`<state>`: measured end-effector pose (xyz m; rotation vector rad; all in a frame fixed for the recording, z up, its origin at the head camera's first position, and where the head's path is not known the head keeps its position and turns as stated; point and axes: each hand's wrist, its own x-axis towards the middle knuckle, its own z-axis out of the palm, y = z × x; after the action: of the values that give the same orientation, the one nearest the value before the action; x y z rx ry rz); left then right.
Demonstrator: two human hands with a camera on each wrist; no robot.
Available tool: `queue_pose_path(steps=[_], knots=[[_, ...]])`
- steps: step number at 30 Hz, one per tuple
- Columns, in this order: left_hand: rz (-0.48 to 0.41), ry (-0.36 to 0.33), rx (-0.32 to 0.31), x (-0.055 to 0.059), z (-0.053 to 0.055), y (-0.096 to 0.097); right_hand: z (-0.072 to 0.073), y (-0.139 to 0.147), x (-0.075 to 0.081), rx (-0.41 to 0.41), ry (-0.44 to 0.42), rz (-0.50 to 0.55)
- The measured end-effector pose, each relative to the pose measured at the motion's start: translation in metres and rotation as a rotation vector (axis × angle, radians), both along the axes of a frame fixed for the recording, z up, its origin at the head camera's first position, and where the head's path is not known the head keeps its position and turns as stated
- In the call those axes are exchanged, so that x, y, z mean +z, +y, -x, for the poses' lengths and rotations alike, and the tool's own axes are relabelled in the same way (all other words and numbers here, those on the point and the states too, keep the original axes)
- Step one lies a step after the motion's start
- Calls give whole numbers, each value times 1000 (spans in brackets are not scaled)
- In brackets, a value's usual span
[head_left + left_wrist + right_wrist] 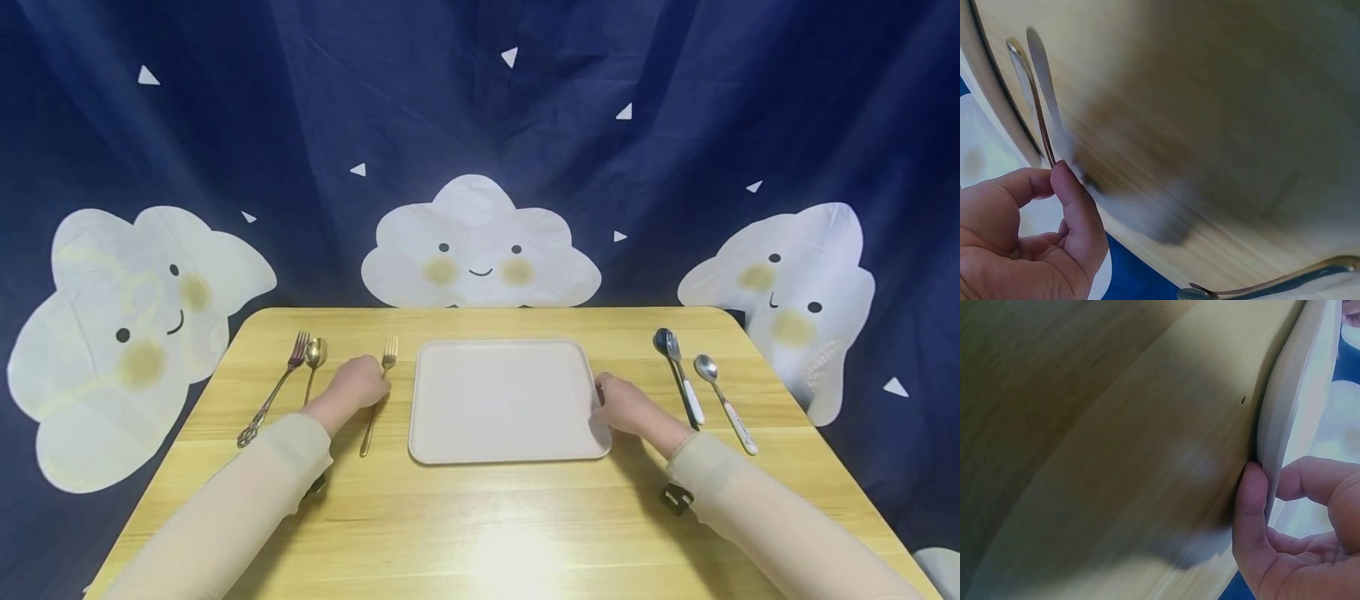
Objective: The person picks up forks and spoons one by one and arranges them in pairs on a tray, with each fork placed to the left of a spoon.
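A pale, shallow rectangular tray [502, 400] lies on the table with its long side toward me. My right hand [624, 405] grips its right edge, and in the right wrist view thumb and fingers pinch the tray's rim [1291, 400] from both sides. Left of the tray, a gold fork [390, 352] points its tines away from me. My left hand [354, 385] pinches this fork around the middle. The left wrist view shows the fork's handle [1040, 109] rising from between thumb and finger, close over the table, with its shadow alongside.
Beyond my left hand lie a gold spoon [316, 353] and an ornate fork [273, 398]. At the right are a dark spoon [663, 340], a white-handled fork [688, 390] and a spoon with a patterned handle [732, 412]. A blue cloud-print curtain [480, 108] hangs behind the wooden table [420, 525].
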<state>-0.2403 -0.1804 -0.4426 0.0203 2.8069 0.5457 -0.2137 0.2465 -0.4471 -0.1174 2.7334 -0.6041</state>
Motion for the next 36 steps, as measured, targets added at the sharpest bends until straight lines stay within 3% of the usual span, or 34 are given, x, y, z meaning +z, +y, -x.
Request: queue_pose_path(steps=[36], knots=[[-98, 8, 2, 9, -10, 34, 1, 1, 2, -10, -18, 28]])
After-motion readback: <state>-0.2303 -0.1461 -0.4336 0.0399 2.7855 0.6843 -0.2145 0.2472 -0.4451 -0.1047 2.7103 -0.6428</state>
